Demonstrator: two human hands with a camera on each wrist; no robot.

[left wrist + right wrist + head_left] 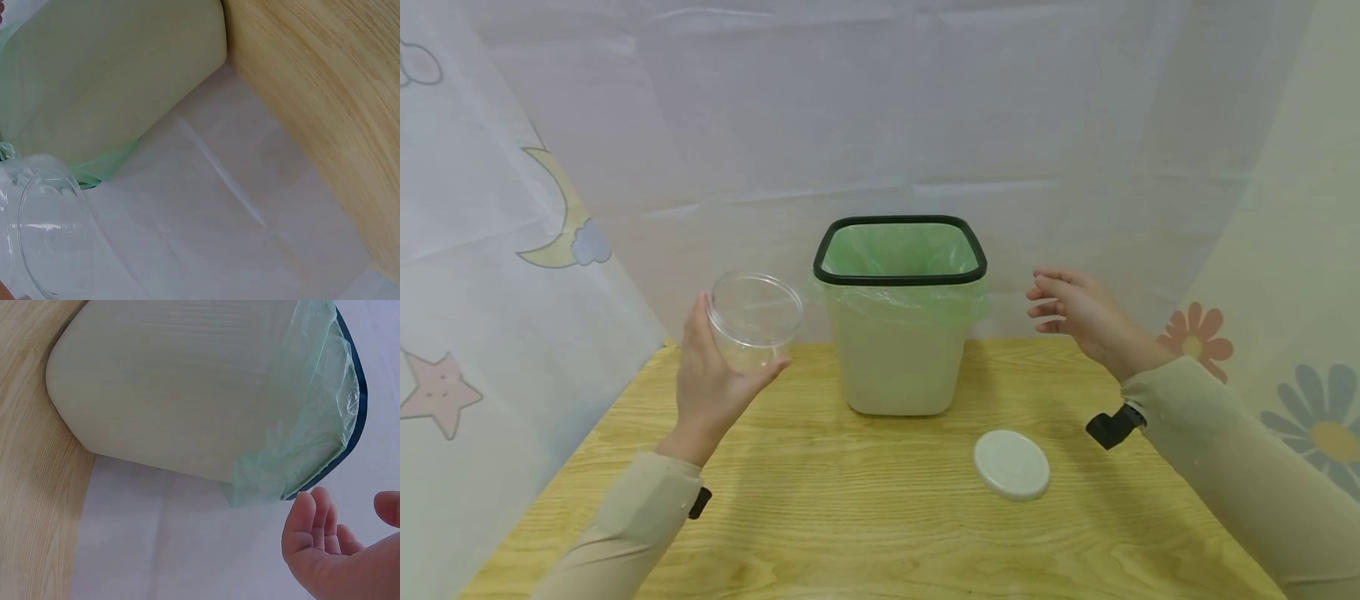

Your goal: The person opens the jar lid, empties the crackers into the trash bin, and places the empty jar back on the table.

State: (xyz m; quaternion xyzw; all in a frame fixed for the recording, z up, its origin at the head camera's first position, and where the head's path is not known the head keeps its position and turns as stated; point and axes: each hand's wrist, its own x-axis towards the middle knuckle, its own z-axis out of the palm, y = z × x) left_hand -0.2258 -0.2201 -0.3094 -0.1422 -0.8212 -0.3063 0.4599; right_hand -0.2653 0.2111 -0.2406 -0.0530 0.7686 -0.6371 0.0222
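Observation:
My left hand [713, 379] grips a clear round plastic container [756, 312] in the air left of the bin, its rim tilted toward me. The left wrist view has part of the container [53, 231] at its lower left corner. My right hand [1086, 321] is raised to the right of the bin and holds nothing; its fingers are loosely bent. In the right wrist view, that hand [337, 556] appears near the bin's rim, with a gap between thumb and fingers. A white round lid [1011, 465] lies flat on the table, front right of the bin.
The cream bin [898, 358] stands upright at the table's back middle, with a black rim [901, 281] and a green bag [898, 250] lining it. The wooden table [850, 517] ends at a pale cloth backdrop [880, 108] behind and at both sides.

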